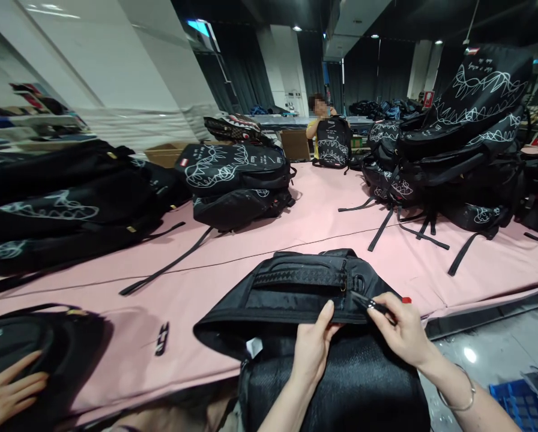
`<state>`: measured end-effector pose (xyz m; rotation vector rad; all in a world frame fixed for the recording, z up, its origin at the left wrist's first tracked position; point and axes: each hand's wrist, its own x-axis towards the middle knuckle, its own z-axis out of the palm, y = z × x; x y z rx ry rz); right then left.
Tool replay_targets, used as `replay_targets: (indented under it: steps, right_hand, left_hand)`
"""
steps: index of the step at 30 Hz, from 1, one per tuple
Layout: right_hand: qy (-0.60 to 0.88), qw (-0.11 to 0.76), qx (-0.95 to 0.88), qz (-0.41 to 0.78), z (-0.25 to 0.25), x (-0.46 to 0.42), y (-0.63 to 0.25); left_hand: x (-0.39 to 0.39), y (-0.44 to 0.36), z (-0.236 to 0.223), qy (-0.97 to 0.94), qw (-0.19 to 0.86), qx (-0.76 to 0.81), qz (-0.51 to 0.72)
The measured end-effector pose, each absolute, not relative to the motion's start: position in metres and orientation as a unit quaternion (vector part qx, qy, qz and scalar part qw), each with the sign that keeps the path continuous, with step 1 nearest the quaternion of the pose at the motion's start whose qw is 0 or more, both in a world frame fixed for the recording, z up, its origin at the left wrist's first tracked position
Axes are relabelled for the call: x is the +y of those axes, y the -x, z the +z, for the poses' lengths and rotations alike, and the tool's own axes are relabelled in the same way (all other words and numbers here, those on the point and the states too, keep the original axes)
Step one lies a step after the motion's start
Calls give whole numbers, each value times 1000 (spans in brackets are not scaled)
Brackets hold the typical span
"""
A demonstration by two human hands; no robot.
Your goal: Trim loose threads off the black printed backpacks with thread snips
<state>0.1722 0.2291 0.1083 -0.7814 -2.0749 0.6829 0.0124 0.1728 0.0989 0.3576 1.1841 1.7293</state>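
Note:
A black backpack (296, 306) lies in front of me on the pink table, its opening facing me. My left hand (314, 345) grips the edge of that opening, thumb on top and fingers underneath. In my right hand (400, 330) is a pair of thread snips (368, 302), with the blades pointing left at the end of the patterned handle strap (296, 276). The blade tips are beside a metal ring near the strap's stitching. A small white label (254, 347) shows inside the opening.
Another pair of snips (161, 339) lies on the pink table (134, 324). A co-worker's hand (12, 390) rests on a black bag (71, 348) at the left. Stacked backpacks (467, 144) stand at the right, others (237, 174) behind. Across the table is a person (314, 129).

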Motion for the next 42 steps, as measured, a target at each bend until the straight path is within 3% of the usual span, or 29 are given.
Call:
replay_targets:
  steps: [7,11,16,22,28,34,42]
  right_hand:
    - [291,435,-788,325,135,256,-174]
    - [258,362,-849,284,155,261,-152]
    - [181,280,-915,228,152,251,-145]
    - [132,263,-931,216,141,249,-160]
    - [208,238,-911,264,158,262,-170]
    - [241,300,-896,221,196,274,-150]
    - [142,193,-958,159,220,258,-100]
  left_hand:
    - [171,-25,68,-350,321,577,665]
    - [171,-32,62,-418,277,569,651]
    - [164,-23,72,-360,330,547,680]
    - [149,18,104,-76,313,448,834]
    - [135,27,122,9,428,353,832]
    - [126,2,117,-2,434,359,826]
    - [122,-6,115,-64,417,380,823]
